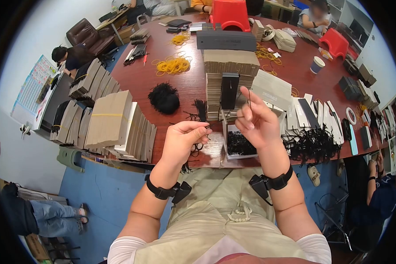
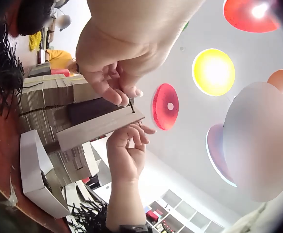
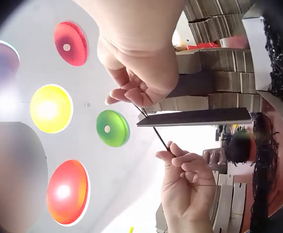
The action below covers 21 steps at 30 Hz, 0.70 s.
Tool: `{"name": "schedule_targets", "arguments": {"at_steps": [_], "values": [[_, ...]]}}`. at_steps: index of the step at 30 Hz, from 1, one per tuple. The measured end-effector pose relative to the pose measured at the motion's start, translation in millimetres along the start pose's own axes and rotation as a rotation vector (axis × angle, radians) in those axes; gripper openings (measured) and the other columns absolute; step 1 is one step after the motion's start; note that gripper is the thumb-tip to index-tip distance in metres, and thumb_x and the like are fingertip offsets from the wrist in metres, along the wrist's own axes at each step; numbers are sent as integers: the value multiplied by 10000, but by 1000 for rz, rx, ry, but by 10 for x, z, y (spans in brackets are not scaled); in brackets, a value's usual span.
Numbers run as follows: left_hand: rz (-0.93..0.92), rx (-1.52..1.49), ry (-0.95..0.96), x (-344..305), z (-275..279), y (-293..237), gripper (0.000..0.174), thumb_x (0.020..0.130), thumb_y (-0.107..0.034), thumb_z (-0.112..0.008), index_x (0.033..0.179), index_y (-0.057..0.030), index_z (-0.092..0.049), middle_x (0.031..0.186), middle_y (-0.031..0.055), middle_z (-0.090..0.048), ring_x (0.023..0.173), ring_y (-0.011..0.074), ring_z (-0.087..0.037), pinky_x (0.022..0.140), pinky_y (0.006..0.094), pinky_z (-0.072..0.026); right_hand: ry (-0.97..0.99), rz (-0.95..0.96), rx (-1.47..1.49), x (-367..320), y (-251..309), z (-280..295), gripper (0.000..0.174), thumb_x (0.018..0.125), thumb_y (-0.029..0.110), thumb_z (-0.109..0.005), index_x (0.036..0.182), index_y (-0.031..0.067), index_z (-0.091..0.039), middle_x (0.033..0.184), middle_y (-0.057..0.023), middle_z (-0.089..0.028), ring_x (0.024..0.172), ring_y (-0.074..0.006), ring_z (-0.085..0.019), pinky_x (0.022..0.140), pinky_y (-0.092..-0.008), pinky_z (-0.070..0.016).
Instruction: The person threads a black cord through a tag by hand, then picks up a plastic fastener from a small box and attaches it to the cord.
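A long narrow tag point(image 1: 230, 91) hangs between my hands, black on one face and pale on the other. Through the hole near its end runs a thin black cord point(image 3: 161, 139). My left hand point(image 1: 185, 140) pinches one end of the cord between thumb and forefinger. On the tag's other side, my right hand point(image 1: 260, 124) holds the cord with curled fingers while its forefinger stays raised. Just below the hands, a white box point(image 2: 33, 167) holds black cords. A bundle of black cords point(image 1: 200, 110) lies beside the left hand.
Tall stacks of grey card pieces point(image 1: 231, 61) stand ahead, with more stacks point(image 1: 108, 119) at the left. Finished-looking tags with black cords point(image 1: 314, 145) lie at the right. A black fluffy ball point(image 1: 163, 98), yellow rubber bands point(image 1: 173, 65) and a paper cup point(image 1: 317, 64) are farther back.
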State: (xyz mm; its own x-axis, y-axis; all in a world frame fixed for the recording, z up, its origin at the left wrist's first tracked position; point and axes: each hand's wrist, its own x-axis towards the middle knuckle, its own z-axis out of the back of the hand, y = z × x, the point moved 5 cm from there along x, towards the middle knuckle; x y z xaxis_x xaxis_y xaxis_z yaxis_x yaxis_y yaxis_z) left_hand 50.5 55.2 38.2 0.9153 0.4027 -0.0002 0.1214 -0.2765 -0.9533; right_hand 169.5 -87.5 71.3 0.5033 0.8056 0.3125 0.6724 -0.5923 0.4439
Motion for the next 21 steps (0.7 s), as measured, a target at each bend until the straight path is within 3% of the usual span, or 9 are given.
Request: {"name": "schedule_targets", "arguments": {"at_steps": [2, 5, 8, 10, 12, 16, 17, 20, 21], "values": [[-37, 12, -22, 3, 60, 47, 133, 826, -31, -637, 948, 16, -659, 751, 77, -648, 605, 93, -568, 557, 213, -465, 1, 27, 23, -86, -45, 106, 340, 897, 101, -509, 1225, 11, -506, 812, -108, -638, 558, -139, -501, 541, -267, -385], [-116, 146, -70, -28, 97, -23, 111, 836, -4, -613, 933, 38, -649, 827, 101, -649, 712, 131, -595, 657, 234, -487, -129, 62, -96, -164, -61, 184, 341, 878, 57, -536, 1215, 8, -521, 897, -127, -660, 583, -136, -544, 533, -256, -423], [-659, 644, -60, -156, -149, -461, 142, 800, 17, -606, 918, -27, -672, 769, 74, -632, 684, 163, -591, 626, 261, -470, -210, 7, -437, -164, -22, -14, 345, 851, 23, -568, 1193, -6, -544, 986, -138, -661, 628, -122, -587, 543, -228, -463], [-778, 808, 12, -236, -336, -662, 155, 775, 25, -607, 907, -30, -669, 848, 86, -618, 739, 219, -584, 663, 292, -472, -247, -74, -746, -128, -24, -270, 344, 835, 8, -586, 1177, -13, -560, 1019, -139, -655, 658, -111, -603, 558, -205, -482], [-912, 877, 48, -257, -463, -735, 150, 769, 19, -615, 901, -28, -669, 886, 97, -616, 762, 235, -585, 671, 300, -473, -219, -159, -823, -97, -136, -421, 333, 821, -32, -586, 1153, -35, -568, 988, -136, -656, 671, -96, -604, 575, -213, -493], [-735, 721, 13, -174, -386, -643, 217, 769, 8, -648, 981, -28, -676, 988, 116, -620, 890, 235, -606, 791, 305, -483, -168, -157, -772, -68, -209, -331, 196, 841, -17, -573, 1035, -42, -587, 839, -87, -644, 659, -105, -601, 583, -230, -503], [-601, 611, 97, -134, -305, -539, 367, 767, 14, -666, 1129, -30, -622, 1095, 112, -615, 992, 203, -594, 854, 293, -470, -155, -155, -762, -68, -200, -309, 169, 845, -13, -571, 1011, -41, -589, 810, -77, -638, 656, -107, -600, 583, -232, -504], [-178, 96, 207, -127, -229, -119, 508, 758, 17, -682, 1242, -20, -533, 1166, 113, -596, 1052, 172, -569, 881, 277, -454, -172, -181, -726, -100, -203, -219, 113, 851, -4, -569, 959, -37, -584, 780, -69, -626, 644, -114, -598, 579, -239, -504], [-127, 275, 289, -132, -210, -47, 598, 745, 23, -693, 1298, -21, -472, 1170, 122, -593, 1044, 158, -572, 894, 277, -447, -172, -189, -720, -108, -219, -189, 104, 852, 0, -570, 949, -36, -581, 778, -70, -627, 639, -114, -597, 575, -238, -502]]}}
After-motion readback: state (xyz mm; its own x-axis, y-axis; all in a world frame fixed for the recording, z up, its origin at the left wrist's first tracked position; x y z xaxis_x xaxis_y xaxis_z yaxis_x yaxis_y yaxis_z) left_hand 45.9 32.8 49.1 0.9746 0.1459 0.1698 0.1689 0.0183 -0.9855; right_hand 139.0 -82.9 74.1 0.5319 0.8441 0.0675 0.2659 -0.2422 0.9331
